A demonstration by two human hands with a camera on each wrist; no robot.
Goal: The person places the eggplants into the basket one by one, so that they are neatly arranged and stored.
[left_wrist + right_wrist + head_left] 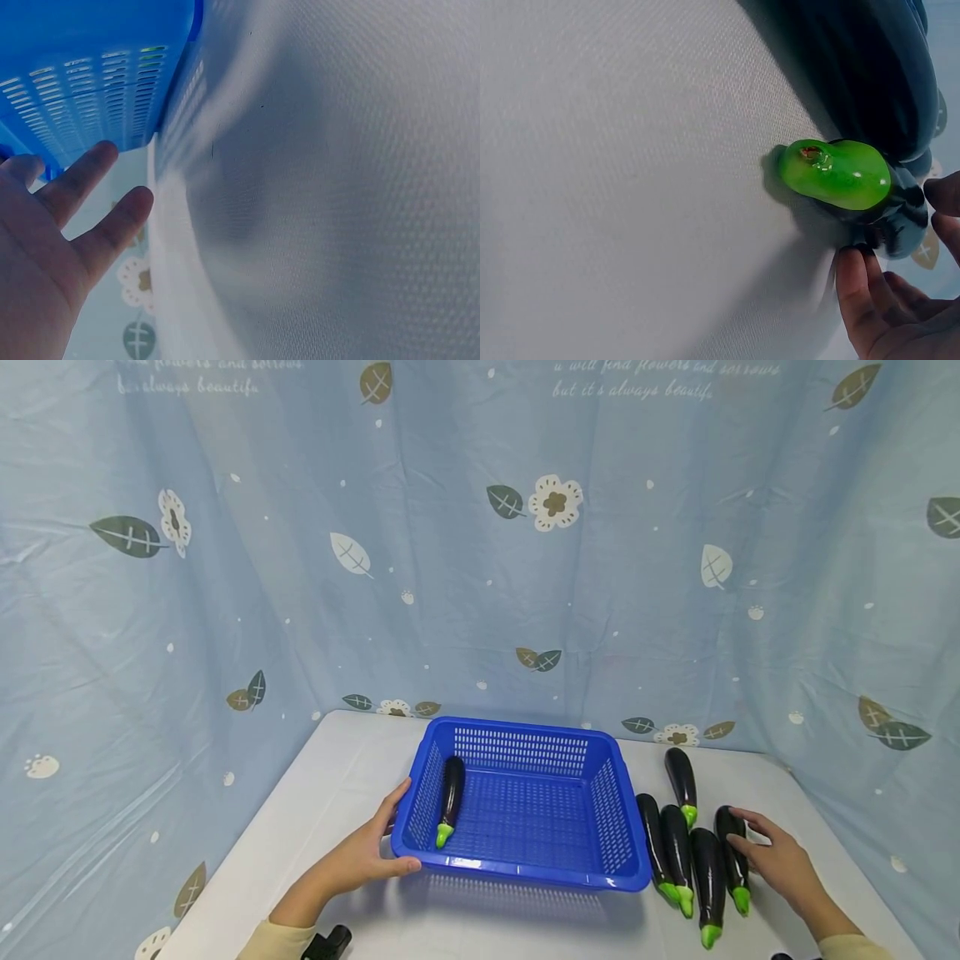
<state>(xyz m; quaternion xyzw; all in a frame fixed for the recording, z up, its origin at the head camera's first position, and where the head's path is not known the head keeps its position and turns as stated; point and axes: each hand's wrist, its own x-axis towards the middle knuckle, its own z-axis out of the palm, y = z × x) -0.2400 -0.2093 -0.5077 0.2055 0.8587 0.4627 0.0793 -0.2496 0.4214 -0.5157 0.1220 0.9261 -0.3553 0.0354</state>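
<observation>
A blue plastic basket [521,867] with slotted walls stands on the white table. One dark eggplant [452,793] with a green stem end lies inside it, along the left wall. At the basket's front left corner is my left hand [367,852], its thumb by the front rim and its index finger along the left side. In the left wrist view, the other fingers are spread beside the basket wall. Right of the basket, my right hand [780,860] grips the rightmost eggplant [738,870], fingers and thumb at its upper part. Its green end [840,174] faces the right wrist camera.
Several more eggplants lie close together right of the basket: a far one [680,777], a long front one [708,877], and others by the basket's right wall. A blue patterned curtain [480,568] hangs behind the table. A black object [327,942] shows below my left wrist.
</observation>
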